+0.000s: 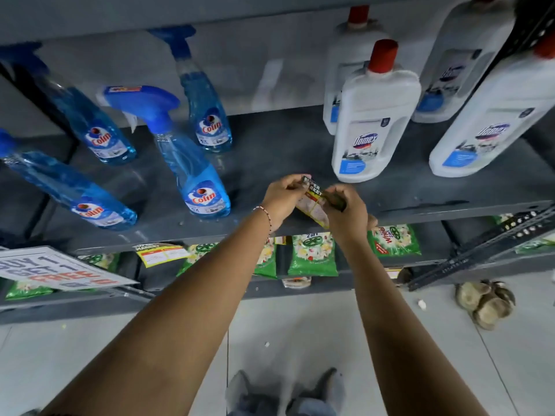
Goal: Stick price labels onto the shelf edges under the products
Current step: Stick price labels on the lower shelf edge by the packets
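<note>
Both hands hold one price label (312, 202), a small card with a black "SUPER MARKET" header, yellow border and pale middle. My left hand (282, 199) pinches its upper end and my right hand (348, 214) grips its lower right side. The label hovers just above the front edge of the grey shelf (420, 205), between the blue Colin spray bottles (198, 175) and the white Domex bottles (369, 124). Another label (162, 253) of the same kind hangs stuck on the shelf edge, below the Colin bottles.
Green detergent packets (312, 253) fill the shelf below. A "BUY 1 GET 1 FREE" sign (57, 268) juts out at lower left. A slotted metal upright (486, 241) crosses at right. A crumpled brown thing (483, 298) lies on the tiled floor.
</note>
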The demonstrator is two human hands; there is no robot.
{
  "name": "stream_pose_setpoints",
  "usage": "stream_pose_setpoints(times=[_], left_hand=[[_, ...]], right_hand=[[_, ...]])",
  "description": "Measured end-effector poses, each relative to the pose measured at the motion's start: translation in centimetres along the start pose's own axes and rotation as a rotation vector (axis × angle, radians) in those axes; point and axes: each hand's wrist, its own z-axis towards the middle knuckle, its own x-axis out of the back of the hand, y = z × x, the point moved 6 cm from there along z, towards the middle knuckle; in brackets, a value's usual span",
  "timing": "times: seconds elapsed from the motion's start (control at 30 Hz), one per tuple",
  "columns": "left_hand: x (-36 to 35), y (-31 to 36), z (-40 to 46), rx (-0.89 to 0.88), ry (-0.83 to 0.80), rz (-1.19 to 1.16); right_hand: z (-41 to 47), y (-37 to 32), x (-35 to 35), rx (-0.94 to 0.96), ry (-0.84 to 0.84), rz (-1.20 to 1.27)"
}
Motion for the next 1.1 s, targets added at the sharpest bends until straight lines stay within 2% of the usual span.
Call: stream_pose_setpoints(times=[0.07,0.17,0.3,0.4,0.57,0.67,1.1], left_hand=[[0.3,-0.1,-0.8,-0.019,0.07,-0.007],[-0.6,-0.7,-2.8,-0.062,0.155,0.149],[-4.7,-0.9,-5.3,-0.075,0.166,0.12],[-9.6,-0.7,-6.0,-0.111,0.136,0.076],[-14.8,-1.2,-6.0,-0.135,0.162,0.119],[-16.6,-1.1,-6.1,-0.18,0.185,0.249],[-18.5,0.7,-5.9,-0.34,0.185,0.472]], right_hand=[[-0.3,-0.1,1.1,0.0,-0.014,0.09],[-0.9,1.0,3.6,0.007,-0.004,0.207],[-1.6,4.4,7.7,0.003,0.049,0.089],[-1.4,7.0,11.3,-0.009,0.164,-0.062],[-0.7,9.5,14.9,-0.057,0.181,0.003],[0.0,10.3,15.8,-0.059,0.175,0.028],[1.7,11.7,16.0,0.009,0.287,0.042]])
